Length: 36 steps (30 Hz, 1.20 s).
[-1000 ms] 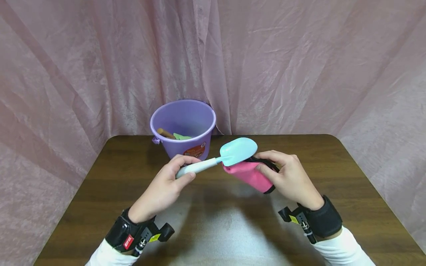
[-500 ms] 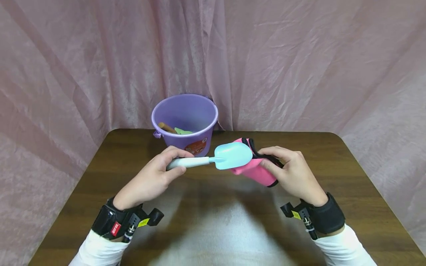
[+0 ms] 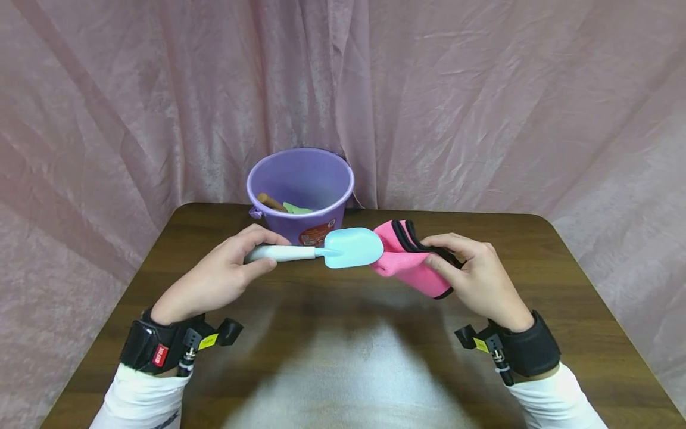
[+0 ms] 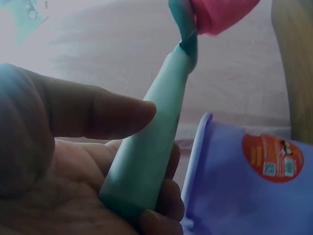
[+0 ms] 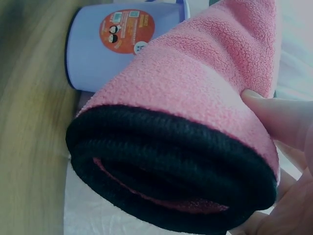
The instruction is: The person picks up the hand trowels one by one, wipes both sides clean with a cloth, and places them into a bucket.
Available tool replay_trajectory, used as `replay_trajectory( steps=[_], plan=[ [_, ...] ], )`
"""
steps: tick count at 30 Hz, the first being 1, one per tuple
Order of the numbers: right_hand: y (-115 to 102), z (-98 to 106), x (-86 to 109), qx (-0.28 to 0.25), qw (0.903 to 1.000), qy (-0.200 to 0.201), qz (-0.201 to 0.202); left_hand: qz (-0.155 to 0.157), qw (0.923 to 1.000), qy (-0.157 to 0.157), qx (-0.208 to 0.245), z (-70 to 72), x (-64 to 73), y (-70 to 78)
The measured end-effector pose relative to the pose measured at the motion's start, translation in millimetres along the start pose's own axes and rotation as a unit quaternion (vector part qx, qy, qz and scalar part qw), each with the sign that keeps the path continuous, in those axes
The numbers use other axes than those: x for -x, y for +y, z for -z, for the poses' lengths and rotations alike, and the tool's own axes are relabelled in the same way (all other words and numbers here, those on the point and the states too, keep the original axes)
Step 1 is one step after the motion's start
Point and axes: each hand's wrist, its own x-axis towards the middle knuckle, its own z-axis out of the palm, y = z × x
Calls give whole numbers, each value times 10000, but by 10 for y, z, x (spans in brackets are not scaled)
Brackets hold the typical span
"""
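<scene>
My left hand [image 3: 217, 277] holds a small garden trowel [image 3: 354, 247] by its pale, whitish handle [image 4: 151, 132], thumb on one side and fingers curled round the other. The trowel's light blue blade points right, its tip overlapping the pink cloth in the head view. That folded pink cloth [image 3: 409, 268], fleecy and black-edged, is pinched between thumb and fingers of my right hand [image 3: 479, 274]. Seen from the right wrist, the cloth [image 5: 190, 83] bends round into layered folds with the black edging [image 5: 166, 147] towards the camera. Both things are held up over the table.
Behind the hands stands a purple bucket [image 3: 334, 217] with an orange-red label, near the table's back edge. Inside it are a brown wooden stick-like piece [image 3: 271, 202] and something light green [image 3: 296, 208]. A pink curtain [image 3: 455, 107] hangs behind the brown wooden table [image 3: 343, 369].
My left hand has moved left with the trowel, drawing its blade off most of the cloth. More of the cloth's black edging shows. The right hand keeps its grip, nearly in place.
</scene>
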Motion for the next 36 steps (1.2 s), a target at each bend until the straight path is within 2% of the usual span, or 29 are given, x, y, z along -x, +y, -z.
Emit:
replay_trajectory(
  steps=[6, 14, 20, 27, 33, 36],
  plan=[
    [-18, 19, -7, 96, 9999, 63, -68, 72, 9999, 53, -143, 109, 46, -16],
    [-25, 59, -15, 149, 9997, 94, -138, 101, 9992, 347, -191, 197, 68, 15],
    [-23, 82, 7, 222, 9995, 203, -131, 116, 9950, 715, -683, 329, 2, 114],
    [-45, 103, 15, 238, 9994, 234, -91, 170, 9847, 1044, -1384, 523, -204, 231],
    [-80, 117, 24, 274, 9993, 231, -51, 241, 9736, 1194, -1930, 601, -494, 230],
    [-94, 125, 28, 314, 9992, 228, -48, 284, 9692, 1141, -2163, 606, -650, 207]
  ],
)
